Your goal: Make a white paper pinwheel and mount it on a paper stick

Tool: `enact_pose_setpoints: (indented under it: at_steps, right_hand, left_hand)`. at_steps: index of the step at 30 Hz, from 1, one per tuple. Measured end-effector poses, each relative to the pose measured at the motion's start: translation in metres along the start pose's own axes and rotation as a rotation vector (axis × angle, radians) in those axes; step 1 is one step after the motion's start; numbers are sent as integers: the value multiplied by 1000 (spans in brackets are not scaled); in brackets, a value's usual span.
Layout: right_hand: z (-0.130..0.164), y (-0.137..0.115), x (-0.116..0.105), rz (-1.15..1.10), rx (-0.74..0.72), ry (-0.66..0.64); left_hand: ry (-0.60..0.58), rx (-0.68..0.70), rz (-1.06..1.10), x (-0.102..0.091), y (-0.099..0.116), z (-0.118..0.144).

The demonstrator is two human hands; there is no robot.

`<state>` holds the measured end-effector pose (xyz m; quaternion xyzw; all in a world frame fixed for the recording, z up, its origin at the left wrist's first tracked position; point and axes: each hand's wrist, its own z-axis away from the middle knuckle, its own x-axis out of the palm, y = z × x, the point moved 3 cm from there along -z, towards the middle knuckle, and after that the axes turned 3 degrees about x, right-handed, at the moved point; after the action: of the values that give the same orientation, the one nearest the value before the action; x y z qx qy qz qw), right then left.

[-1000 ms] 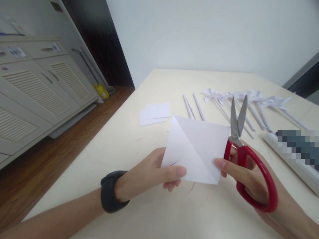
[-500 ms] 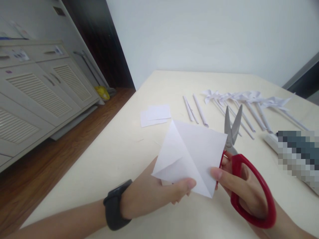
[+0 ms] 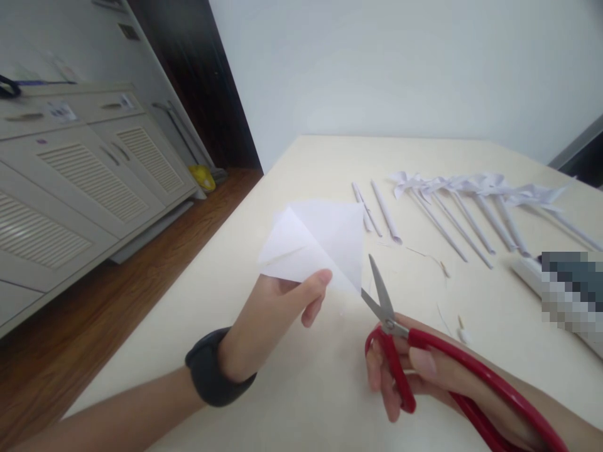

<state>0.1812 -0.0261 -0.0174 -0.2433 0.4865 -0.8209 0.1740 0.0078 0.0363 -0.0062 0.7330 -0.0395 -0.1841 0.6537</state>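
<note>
Fingers of left hand [image 3: 276, 307] pinching paper square [image 3: 320, 245], right hand [image 3: 414, 370] holding scissors [image 3: 400, 345]

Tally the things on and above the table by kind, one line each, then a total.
Creased paper square, in the left hand: 1
Red-handled scissors, in the right hand: 1
Loose rolled paper sticks: 3
Paper pinwheels on sticks: about 5
Total: about 10

1. We see scissors [image 3: 386, 307] with dull grey metal blades and glossy red plastic handles.
2. The sheet [image 3: 318, 245] is thin white matt paper.
3. The worktop [image 3: 292, 376] looks smooth and cream.
</note>
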Motion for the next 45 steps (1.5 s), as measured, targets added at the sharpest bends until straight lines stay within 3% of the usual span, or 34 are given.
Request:
enact_pose_setpoints:
  at_steps: [9,15,20,32,36,45]
  right_hand:
    - [1,8,-3,28,32,-2]
    - [1,7,4,11,64,-19]
    - [-4,17,0,-9,-18,-56]
    - [-1,11,3,-64,36,-37]
    - [-6,18,2,-93,69,-87]
    - [-8,19,8,-100,-4,-62]
  left_hand:
    - [-7,4,-16,2,1,4]
    - [-122,-7,-38,5,1,9]
    - [-87,11,-101,3,0,10]
    - [-115,14,-120,3,4,10]
    - [-121,20,-102,3,5,10]
    - [-111,10,-106,3,5,12]
